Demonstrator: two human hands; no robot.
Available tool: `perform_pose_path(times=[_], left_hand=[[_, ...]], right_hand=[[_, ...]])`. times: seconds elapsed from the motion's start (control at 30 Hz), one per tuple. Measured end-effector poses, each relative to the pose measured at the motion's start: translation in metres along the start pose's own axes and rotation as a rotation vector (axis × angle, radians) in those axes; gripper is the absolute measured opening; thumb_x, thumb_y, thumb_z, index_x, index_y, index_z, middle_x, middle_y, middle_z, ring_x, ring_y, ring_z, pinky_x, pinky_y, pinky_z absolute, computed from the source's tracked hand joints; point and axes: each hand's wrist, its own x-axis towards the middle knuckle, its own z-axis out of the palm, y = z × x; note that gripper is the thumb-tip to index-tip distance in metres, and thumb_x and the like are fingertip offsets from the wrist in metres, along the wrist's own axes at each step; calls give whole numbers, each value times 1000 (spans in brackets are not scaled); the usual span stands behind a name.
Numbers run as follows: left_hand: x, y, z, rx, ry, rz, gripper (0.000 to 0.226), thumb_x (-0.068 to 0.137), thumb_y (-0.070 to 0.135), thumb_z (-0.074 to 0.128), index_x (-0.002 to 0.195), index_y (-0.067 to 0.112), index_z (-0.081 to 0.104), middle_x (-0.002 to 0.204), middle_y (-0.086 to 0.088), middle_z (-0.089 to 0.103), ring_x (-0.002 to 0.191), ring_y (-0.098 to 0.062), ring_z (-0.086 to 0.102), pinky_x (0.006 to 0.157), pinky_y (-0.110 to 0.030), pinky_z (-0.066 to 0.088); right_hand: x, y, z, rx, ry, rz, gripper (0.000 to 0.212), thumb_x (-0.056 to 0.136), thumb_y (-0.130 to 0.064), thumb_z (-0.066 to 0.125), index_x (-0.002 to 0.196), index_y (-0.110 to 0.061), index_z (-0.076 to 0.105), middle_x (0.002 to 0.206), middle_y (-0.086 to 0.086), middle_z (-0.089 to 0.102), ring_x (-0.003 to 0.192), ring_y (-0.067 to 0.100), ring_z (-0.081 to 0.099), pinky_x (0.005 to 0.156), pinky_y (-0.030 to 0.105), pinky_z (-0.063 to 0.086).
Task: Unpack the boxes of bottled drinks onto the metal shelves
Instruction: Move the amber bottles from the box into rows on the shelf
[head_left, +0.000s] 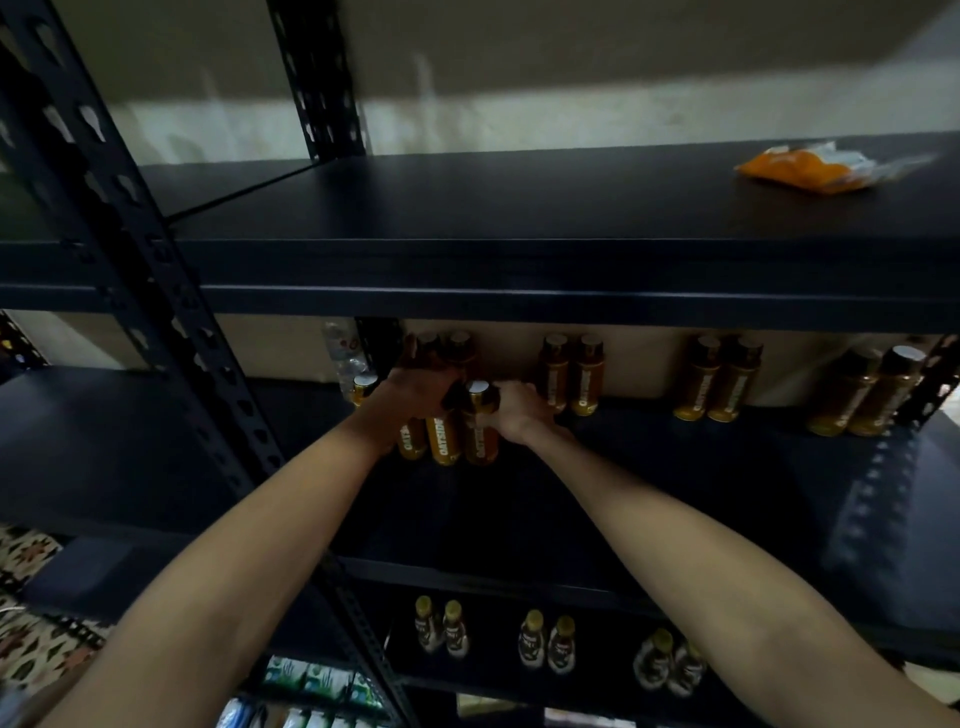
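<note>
Fingers of my left hand (415, 392) curl over the tops of a cluster of amber bottles (480, 436) near the back-left corner of the middle shelf (675, 493). My right hand (519, 410) grips the rightmost one (cap showing). Other pairs (571, 374) line the back edge.

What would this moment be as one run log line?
step: shelving bottles | left hand: grips amber black-capped plastic bottles | right hand: grips them too | site: middle black metal shelf
</note>
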Motion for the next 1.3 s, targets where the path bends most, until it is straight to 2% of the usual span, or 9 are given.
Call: perform_pose_path(times=[0.1,0.27,0.37,0.47,0.6,0.7,0.87,1.07,1.3], left_hand=[[-5,2,-7,21,25,-60,44,101,30,54,143,23,45,140,-5,53,124,-23,54,93,-30,45],[-7,-3,2,-8,46,18,43,101,24,53,144,18,47,145,-10,49,132,-27,48,107,-33,39],[-7,-2,-2,111,23,-13,45,102,32,52,145,23,43,146,-7,47,129,-26,50,99,-33,44],[-5,2,0,89,-2,-68,50,101,34,51,149,24,37,148,-8,45,132,-28,48,100,-36,43],[-5,1,15,70,115,-88,63,99,36,52,155,29,23,154,-6,38,139,-29,39,116,-51,25],[-18,6,35,40,258,-124,66,97,33,53,155,24,23,157,-6,30,146,-27,26,121,-53,11],[-50,33,76,4,365,-124,70,98,34,50,157,18,16,164,-12,11,153,-30,3,123,-51,-1],[-71,81,111,-83,268,-111,63,104,46,31,158,21,10,165,-8,12,153,-27,4,123,-49,0],[-97,135,176,-202,188,-43,60,106,48,21,159,23,10,167,-2,6,153,-18,-3,123,-44,-2]], right_hand=[[4,0,3,10,2,19,48,77,-38,83,121,-26,67,123,2,66,114,21,62,99,42,52],[14,5,11,-1,0,27,54,72,-45,85,120,-29,66,124,2,63,111,21,63,98,45,53],[14,5,13,28,6,9,48,71,-45,84,114,-32,67,120,0,65,110,21,63,98,46,53],[16,7,13,41,-29,-7,51,72,-46,84,117,-33,66,121,-2,65,115,20,61,101,46,51],[-6,2,5,54,-15,10,85,72,-58,81,143,-27,46,147,3,47,139,28,44,110,51,41],[-29,13,6,40,82,5,94,81,-61,72,155,-24,27,158,9,30,145,31,33,114,54,35],[-66,44,7,-8,117,-42,92,88,-62,63,159,-34,11,166,8,17,152,29,19,121,55,20],[-112,87,-4,-161,20,-81,84,96,-59,54,161,-30,8,169,6,6,156,26,-2,123,53,4],[-185,153,4,-396,39,-225,59,108,-49,27,161,-29,13,170,-1,5,155,15,-6,124,43,-7]])
